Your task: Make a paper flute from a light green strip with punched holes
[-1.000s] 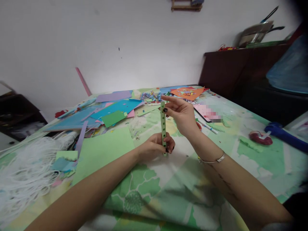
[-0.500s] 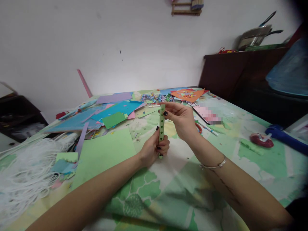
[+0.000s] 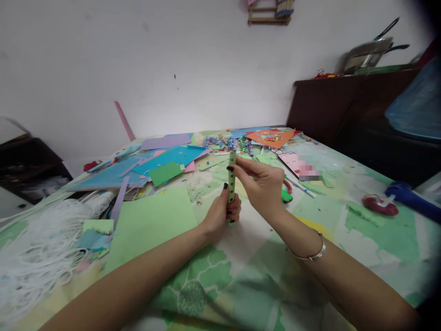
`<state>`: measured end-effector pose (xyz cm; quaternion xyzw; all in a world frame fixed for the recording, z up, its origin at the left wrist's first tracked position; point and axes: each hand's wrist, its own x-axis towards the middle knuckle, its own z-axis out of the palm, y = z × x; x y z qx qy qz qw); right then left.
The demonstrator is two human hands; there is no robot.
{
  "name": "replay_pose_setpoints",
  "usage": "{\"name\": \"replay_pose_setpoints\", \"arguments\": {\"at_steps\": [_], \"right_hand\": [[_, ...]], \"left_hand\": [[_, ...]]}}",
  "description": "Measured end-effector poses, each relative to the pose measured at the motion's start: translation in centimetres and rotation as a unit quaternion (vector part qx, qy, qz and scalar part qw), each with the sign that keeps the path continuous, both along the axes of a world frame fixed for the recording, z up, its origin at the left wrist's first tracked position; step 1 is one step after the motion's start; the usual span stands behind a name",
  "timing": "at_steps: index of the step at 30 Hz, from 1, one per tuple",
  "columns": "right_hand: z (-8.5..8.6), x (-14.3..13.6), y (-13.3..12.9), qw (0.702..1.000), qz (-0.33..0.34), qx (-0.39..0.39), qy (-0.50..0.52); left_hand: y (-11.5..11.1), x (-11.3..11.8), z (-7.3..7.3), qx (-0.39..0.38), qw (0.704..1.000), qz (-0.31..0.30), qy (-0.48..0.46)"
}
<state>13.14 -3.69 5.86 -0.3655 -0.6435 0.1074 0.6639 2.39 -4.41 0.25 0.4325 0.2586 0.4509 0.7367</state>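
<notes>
A slim light green paper tube (image 3: 232,184) with dark green dots stands almost upright before me. My left hand (image 3: 220,210) wraps around its lower part, the thumb lying along the side. Near the top, my right hand (image 3: 263,184) pinches the tube between thumb and fingers. Beside the left forearm lies a large sheet of light green paper (image 3: 151,220). Just behind the right hand, something with a red and green handle (image 3: 286,195) shows in part.
White cord (image 3: 37,248) is heaped at the left. Coloured paper sheets (image 3: 172,161) and curled paper strips (image 3: 223,141) cover the back. A phone (image 3: 298,166), an orange sheet (image 3: 270,137), a tape roll (image 3: 379,204) and a blue tool (image 3: 409,197) lie to the right.
My right hand has turned slightly at the top of the tube, its fingers drawn in closer. A green part of the handle behind it has come into view. The left hand keeps its hold.
</notes>
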Motion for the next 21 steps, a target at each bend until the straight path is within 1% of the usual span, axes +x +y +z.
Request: {"name": "replay_pose_setpoints", "arguments": {"at_steps": [4,7,11,16,19,21], "right_hand": [[0.14,-0.18,-0.31,1.000,-0.016,0.003,-0.020],[0.00,-0.27,-0.23,1.000,-0.019,-0.008,0.001],[-0.08,-0.45,-0.07,0.996,0.026,-0.045,0.079],[0.34,-0.57,-0.11,0.981,0.066,-0.097,0.156],[0.42,-0.52,0.01,0.971,0.085,-0.121,0.186],[0.36,-0.45,0.15,0.971,0.095,-0.122,0.183]], "left_hand": [[0.10,0.04,-0.47,0.019,1.000,0.009,0.008],[0.04,0.03,-0.45,0.027,1.000,0.009,0.013],[-0.04,0.02,-0.24,0.020,1.000,-0.005,0.019],[-0.05,-0.02,0.02,0.014,0.999,-0.021,0.021],[-0.11,-0.02,0.25,0.013,0.999,-0.029,0.020],[-0.18,0.01,0.36,0.010,0.999,-0.030,0.020]]}}
